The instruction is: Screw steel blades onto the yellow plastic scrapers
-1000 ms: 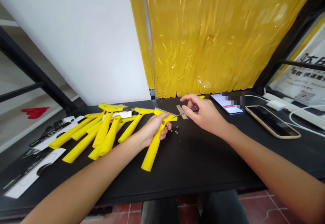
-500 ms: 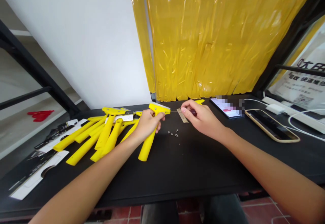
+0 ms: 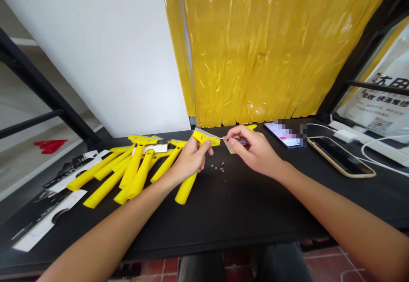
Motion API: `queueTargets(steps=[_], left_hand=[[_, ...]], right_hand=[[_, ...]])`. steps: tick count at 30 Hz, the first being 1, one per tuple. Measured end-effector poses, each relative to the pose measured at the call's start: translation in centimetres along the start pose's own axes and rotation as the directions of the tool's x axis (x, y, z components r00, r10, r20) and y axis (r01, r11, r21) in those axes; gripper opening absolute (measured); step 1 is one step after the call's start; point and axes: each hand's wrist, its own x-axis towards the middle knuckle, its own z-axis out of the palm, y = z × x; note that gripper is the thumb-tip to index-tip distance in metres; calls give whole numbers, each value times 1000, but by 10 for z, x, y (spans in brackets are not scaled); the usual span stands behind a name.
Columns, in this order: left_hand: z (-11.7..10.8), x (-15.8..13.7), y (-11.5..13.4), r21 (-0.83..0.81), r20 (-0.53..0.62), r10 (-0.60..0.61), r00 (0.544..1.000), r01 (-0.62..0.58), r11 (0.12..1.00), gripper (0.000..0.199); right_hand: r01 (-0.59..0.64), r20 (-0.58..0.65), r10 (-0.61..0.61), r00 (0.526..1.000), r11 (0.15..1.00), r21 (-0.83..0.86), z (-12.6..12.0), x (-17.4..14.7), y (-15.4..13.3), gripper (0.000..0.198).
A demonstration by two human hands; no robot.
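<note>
My left hand point(image 3: 193, 154) is closed around the neck of a yellow scraper point(image 3: 185, 189), its wide head turned up and its handle pointing down toward me. A thin metal strip shows along the head's upper edge. In my right hand point(image 3: 252, 148) is a screwdriver point(image 3: 240, 140) with a dark handle, its thin shaft pointing left to the scraper's head. Whether the tip touches a screw I cannot tell. Several small screws and nuts point(image 3: 218, 167) lie on the black table below, between my hands. Partly behind my right hand lies a flat brownish strip point(image 3: 229, 147).
A pile of yellow scrapers point(image 3: 128, 167) lies on the left, beside black-and-white cardboard sleeves point(image 3: 51, 220). Two phones, one lit point(image 3: 281, 133) and one in a beige case point(image 3: 341, 156), lie right, near white cables and a power strip point(image 3: 377, 143). Yellow plastic strips point(image 3: 255, 60) hang behind.
The scraper in my left hand has shifted slightly right and its head has tilted. The screwdriver now points at its upper edge, and more of its handle shows. The pile has not moved.
</note>
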Motion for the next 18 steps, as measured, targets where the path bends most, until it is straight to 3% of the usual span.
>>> queueTargets(steps=[10, 14, 16, 18], left_hand=[[3, 2, 0, -39, 14, -35, 999, 35, 999, 28], [-4, 4, -1, 144, 4, -70, 998, 68, 987, 29], [-9, 3, -2, 358, 22, 73, 997, -76, 931, 25], [-15, 1, -2, 579, 125, 303, 945, -317, 751, 19]], right_hand=[[19, 0, -19, 1000, 999, -49, 0, -1, 0, 6], [-60, -157, 57, 986, 998, -16, 0, 4, 10, 5], [-113, -246, 136, 960, 988, 107, -1, 7, 17, 10], [-143, -280, 220, 934, 952, 271, -3, 11, 22, 18]])
